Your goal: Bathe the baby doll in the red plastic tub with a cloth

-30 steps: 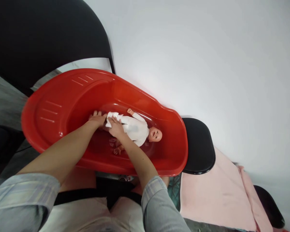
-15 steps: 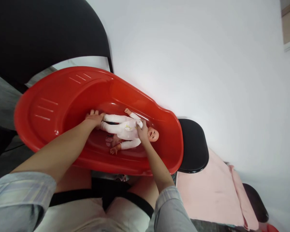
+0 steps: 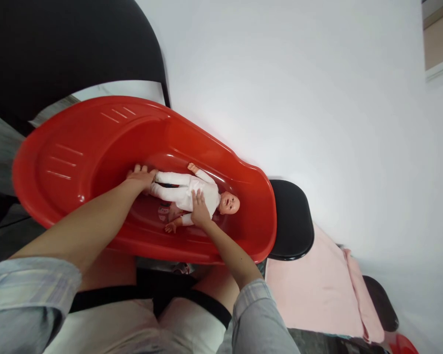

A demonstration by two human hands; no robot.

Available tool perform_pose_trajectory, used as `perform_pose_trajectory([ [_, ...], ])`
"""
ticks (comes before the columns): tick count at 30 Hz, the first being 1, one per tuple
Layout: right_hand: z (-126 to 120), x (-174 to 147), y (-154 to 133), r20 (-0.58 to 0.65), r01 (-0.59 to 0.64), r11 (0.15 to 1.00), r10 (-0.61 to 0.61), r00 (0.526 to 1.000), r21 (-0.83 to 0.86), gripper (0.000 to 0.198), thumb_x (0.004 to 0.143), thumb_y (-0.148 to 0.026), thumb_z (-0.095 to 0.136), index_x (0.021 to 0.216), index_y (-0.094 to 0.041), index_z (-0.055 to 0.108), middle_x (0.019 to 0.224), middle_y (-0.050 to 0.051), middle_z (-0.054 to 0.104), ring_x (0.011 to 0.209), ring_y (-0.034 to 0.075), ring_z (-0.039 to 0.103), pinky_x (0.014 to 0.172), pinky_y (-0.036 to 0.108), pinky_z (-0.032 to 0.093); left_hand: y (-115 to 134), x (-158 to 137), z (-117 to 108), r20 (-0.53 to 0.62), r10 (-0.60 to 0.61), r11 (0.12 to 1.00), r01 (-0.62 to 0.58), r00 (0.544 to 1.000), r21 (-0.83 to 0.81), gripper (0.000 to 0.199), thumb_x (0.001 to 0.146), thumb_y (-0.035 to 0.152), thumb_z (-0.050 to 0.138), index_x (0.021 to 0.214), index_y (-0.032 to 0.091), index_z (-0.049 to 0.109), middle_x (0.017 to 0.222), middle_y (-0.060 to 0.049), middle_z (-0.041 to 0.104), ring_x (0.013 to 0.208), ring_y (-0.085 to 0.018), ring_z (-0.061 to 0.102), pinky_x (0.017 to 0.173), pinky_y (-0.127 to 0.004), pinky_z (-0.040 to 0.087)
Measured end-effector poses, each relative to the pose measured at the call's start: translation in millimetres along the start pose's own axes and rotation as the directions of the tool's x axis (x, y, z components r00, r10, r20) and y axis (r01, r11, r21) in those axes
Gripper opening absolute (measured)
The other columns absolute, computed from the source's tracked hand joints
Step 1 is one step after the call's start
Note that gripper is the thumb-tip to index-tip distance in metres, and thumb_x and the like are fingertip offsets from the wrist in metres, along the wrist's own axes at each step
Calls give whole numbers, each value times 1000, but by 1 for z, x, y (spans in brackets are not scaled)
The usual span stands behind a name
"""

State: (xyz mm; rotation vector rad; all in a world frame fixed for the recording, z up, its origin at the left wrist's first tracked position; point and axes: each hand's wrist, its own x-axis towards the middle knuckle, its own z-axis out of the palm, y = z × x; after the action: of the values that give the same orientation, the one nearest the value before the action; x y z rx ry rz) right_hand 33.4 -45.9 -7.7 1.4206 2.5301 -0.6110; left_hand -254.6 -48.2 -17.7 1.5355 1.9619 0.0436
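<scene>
A baby doll (image 3: 210, 189) in white clothing lies on its back inside a red baby bathtub (image 3: 55, 132), head toward the right end. At its feet, my left hand (image 3: 141, 178) rests on the tub floor with fingers spread, its thumb side against the feet. My right hand (image 3: 200, 210) lies across the doll's belly, fingers stretched out over the fabric. A pale fold of cloth shows by those fingertips; I cannot tell whether it is part of the clothing. Both of the doll's arms reach out sideways.
A black chair back (image 3: 96, 44) stands behind the tub at the left. Beyond the tub's right end are a black seat (image 3: 291, 221) and a pink towel (image 3: 313, 290). The white wall (image 3: 299, 98) runs along the far side. My legs are close to the near rim.
My right hand has slid from the doll's chest down to its belly, uncovering the chest and covering the yellow print. My left hand stays at the feet. The view has shifted slightly.
</scene>
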Motion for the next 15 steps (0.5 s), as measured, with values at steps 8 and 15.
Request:
perform_pose_trajectory([
  [8,1,23,-64,155,229,973,-221,963,-38,97,91,5,54,181,-4,21,188,20,4,177,32,0,144,47,12,-2,10,5,20,-34,998,33,999,54,114,76,28,92,178,23,41,176,-27,37,164,-52,27,126,-58,37],
  [15,-9,27,-99,260,317,948,-311,914,23,92,89,3,58,177,-5,36,187,19,18,176,33,17,143,44,23,-4,13,7,17,-28,999,28,999,26,120,75,51,91,179,19,40,177,-32,35,163,-56,29,124,-64,36],
])
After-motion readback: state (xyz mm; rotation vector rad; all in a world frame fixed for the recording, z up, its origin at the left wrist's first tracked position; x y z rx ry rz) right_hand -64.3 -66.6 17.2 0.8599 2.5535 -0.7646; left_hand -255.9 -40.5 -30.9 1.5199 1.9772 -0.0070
